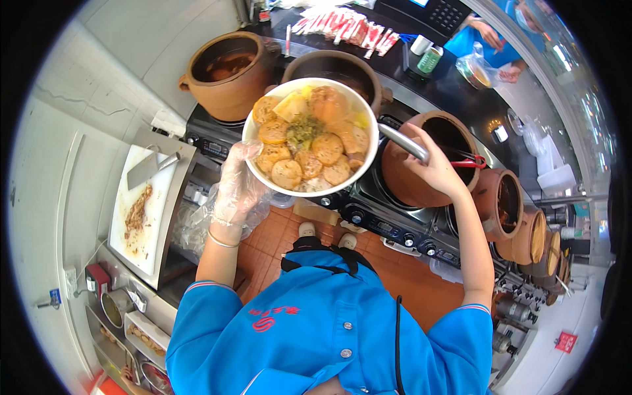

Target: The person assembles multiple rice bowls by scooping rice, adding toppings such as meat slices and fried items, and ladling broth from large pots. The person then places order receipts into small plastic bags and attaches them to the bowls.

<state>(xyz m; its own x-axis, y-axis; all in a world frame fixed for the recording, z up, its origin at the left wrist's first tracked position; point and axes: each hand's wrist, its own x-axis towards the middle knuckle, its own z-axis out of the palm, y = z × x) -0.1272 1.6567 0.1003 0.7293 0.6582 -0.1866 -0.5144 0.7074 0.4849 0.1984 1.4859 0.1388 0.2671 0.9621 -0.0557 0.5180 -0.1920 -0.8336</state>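
Note:
A round white bowl (248,168) of rice, topped with sliced rounds, chopped greens, a drumstick-like piece and yellow pieces, is held up before me. My left hand (240,175), in a clear plastic glove, grips its left rim. In my bare right hand (430,160) is a metal handle (404,143) that meets the bowl's right side; whatever lies at its far end is hidden. Just behind the bowl stands a brown clay pot (326,58) of dark liquid. A larger clay pot (410,182), with a red-handled utensil (466,163) across its mouth, is beside my right hand.
More clay pots (217,94) line the cooktops (375,222). At left, a cleaver (148,172) and chopped meat (139,210) lie on a white cutting board (121,232). Wrapped red-and-white packets (345,27) cover the black counter. Beyond it, a person in blue (489,37) handles a bagged bowl (475,74).

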